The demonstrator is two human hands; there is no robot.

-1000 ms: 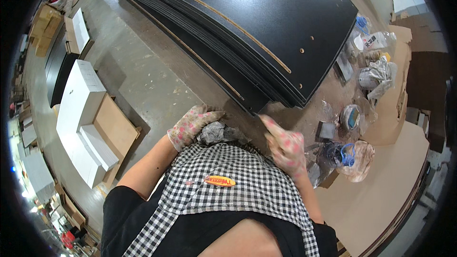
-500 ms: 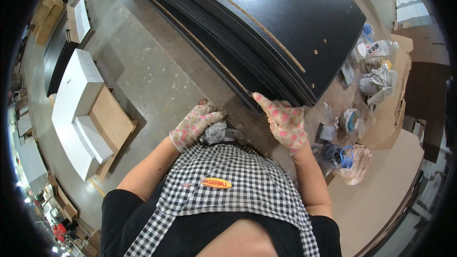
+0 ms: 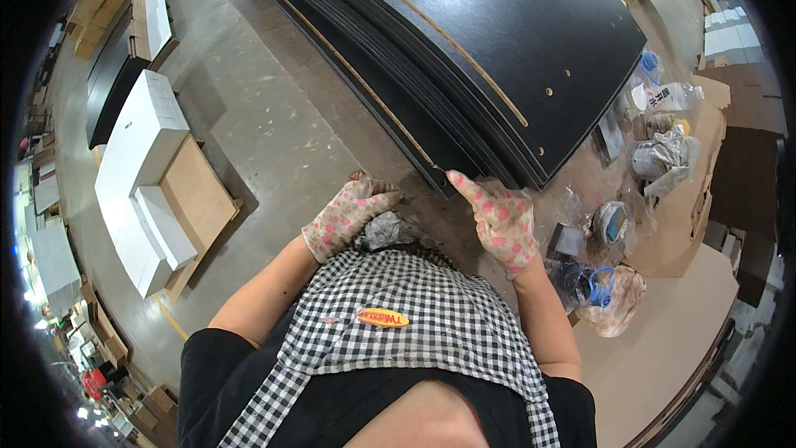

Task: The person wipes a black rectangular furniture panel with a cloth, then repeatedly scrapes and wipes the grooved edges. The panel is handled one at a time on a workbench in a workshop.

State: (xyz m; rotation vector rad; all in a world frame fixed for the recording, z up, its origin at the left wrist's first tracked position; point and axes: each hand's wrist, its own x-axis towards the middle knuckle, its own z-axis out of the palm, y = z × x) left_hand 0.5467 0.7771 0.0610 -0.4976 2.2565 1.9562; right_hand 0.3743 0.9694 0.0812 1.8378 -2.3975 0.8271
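Observation:
A stack of black boards (image 3: pixel 531 25) with curved edges lies ahead of me, its top board showing a tan groove and several small holes. My right hand (image 3: pixel 504 220), in a pink-spotted glove, stretches its index finger to the front corner of a lower black board (image 3: pixel 390 112), at the end of that board's tan groove. Its other fingers are bent and partly hidden, with nothing visible in them. My left hand (image 3: pixel 348 211), in a matching glove, is closed in front of my waist; what it may hold is hidden. Beside it bunches a grey crumpled wad (image 3: pixel 385 232) against my checked apron (image 3: pixel 414 307).
White boards (image 3: pixel 133 174) are stacked on a wooden base at the left, with black boards (image 3: pixel 116 83) behind. At the right are a clear bottle (image 3: pixel 676 97), a rag-covered can (image 3: pixel 651 159), a roll of tape (image 3: pixel 612 222), a blue-handled jug (image 3: pixel 576 284) and cardboard (image 3: pixel 692 191).
My view has shifted slightly, so the stack and floor sit a little differently in the picture. My right index finger stays at the board corner; my left hand stays closed by the wad.

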